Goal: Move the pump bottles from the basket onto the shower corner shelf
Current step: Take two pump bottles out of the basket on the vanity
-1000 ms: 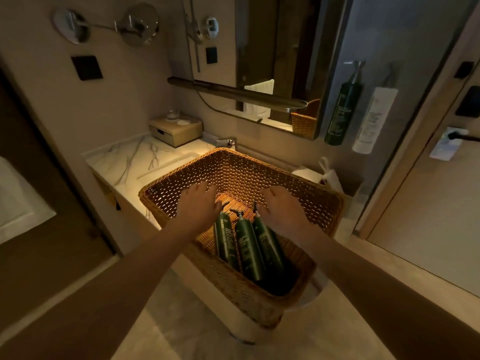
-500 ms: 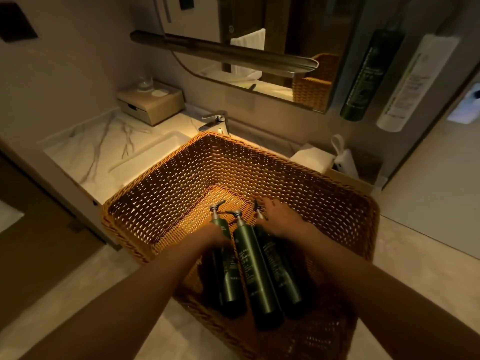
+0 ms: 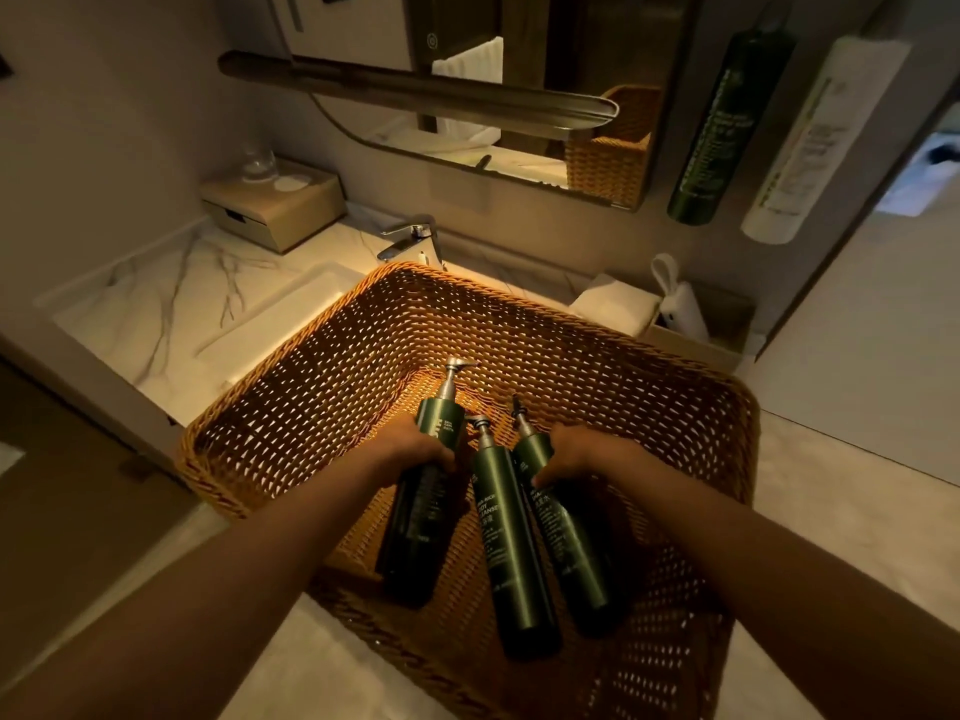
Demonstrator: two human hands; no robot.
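Three dark green pump bottles lie in a brown wicker basket (image 3: 322,387) at the middle of the view. My left hand (image 3: 415,446) is closed around the left bottle (image 3: 421,517), whose pump end is raised off the basket floor. My right hand (image 3: 582,454) grips the right bottle (image 3: 566,537) near its neck. The middle bottle (image 3: 511,543) lies untouched between them. No shower shelf is in view.
The basket sits by a marble vanity (image 3: 171,293) with a sink and a chrome tap (image 3: 410,239). A tissue box (image 3: 272,205) stands at the back left. A mirror (image 3: 519,85) hangs above. Green (image 3: 727,122) and white (image 3: 821,142) bottles hang on the right wall.
My head has come closer over the basket. Both hands have gone from hovering above the bottles to closing on the left and right ones; the left bottle's pump end has lifted.
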